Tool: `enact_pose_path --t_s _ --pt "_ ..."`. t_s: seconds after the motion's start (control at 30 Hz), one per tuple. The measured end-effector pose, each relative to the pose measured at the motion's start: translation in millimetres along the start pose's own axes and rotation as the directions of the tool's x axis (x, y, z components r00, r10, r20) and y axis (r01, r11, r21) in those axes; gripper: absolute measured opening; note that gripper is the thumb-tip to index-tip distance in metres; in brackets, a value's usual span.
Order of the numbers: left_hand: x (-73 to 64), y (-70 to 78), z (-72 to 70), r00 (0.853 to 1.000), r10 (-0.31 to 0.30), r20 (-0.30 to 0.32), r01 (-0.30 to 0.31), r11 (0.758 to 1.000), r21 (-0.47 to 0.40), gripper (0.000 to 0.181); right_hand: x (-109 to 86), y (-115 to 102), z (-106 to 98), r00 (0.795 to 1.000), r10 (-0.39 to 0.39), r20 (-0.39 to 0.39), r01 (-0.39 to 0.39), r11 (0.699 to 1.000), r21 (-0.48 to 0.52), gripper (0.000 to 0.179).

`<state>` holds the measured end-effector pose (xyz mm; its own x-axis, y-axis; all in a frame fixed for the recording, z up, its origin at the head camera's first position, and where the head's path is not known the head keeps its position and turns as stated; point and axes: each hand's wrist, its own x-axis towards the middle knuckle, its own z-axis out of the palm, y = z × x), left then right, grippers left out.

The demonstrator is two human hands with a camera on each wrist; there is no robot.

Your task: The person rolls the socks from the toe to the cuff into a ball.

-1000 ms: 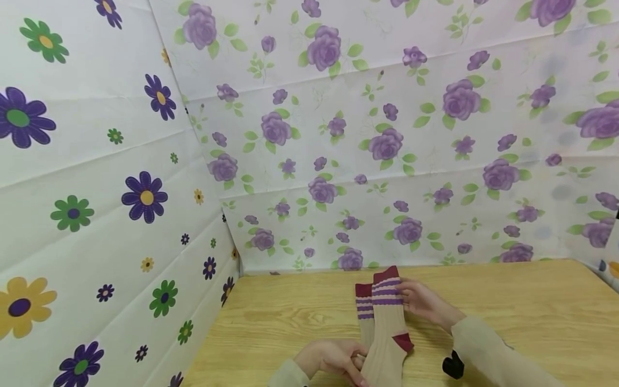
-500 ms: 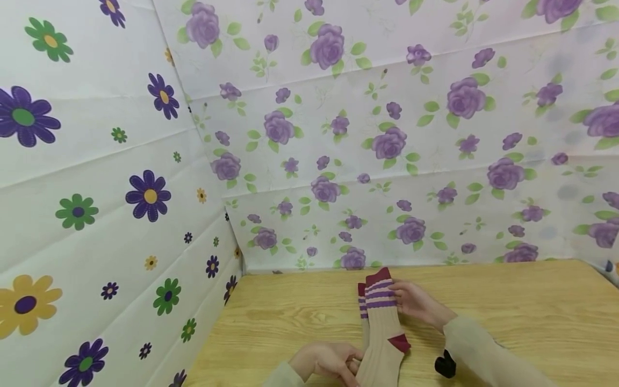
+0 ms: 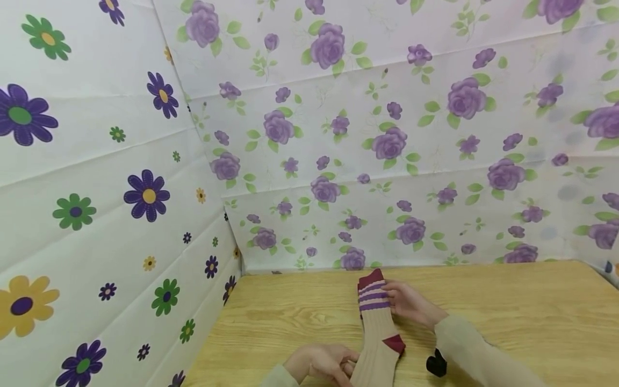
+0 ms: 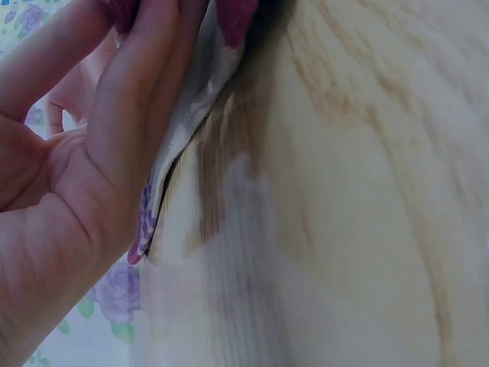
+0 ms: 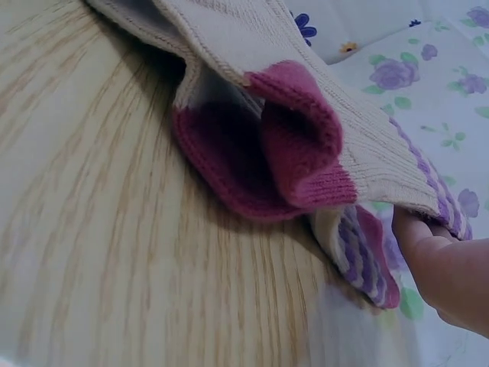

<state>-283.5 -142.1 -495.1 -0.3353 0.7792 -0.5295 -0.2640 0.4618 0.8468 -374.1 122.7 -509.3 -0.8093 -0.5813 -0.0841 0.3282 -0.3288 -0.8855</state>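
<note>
A beige ribbed sock (image 3: 376,338) with maroon cuff and heel and purple stripes points away from me on the table, over a matching lower sock (image 5: 367,256). From the head view the upper sock covers almost all of the lower one. My left hand (image 3: 319,362) holds the left edge near the foot, thumb toward me; the toe end is out of frame. At the cuff's right edge my right hand (image 3: 411,305) pinches the upper sock by the stripes. The right wrist view shows both maroon heels, one above the other, and a gap between the socks near the cuffs.
The wood-grain table (image 3: 280,317) meets a rose-printed sheet (image 3: 309,220) at the back and a daisy-printed sheet (image 3: 121,247) on the left. A small black object (image 3: 437,364) shows under my right forearm.
The upper sock has shifted left over the lower one, whose striped cuff was showing beside it and is now nearly covered. My right hand moved left with it; my left hand shifted slightly left.
</note>
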Motion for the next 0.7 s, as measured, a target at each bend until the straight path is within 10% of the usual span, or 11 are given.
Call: enact_pose_path --t_s 0.7 --pt "-3.0 -1.4 -1.3 0.999 -0.008 -0.033 0.008 1.000 0.016 0.047 15.5 14.2 -7.3 0.998 0.012 -0.066 -0.016 0.998 -0.068 0.077"
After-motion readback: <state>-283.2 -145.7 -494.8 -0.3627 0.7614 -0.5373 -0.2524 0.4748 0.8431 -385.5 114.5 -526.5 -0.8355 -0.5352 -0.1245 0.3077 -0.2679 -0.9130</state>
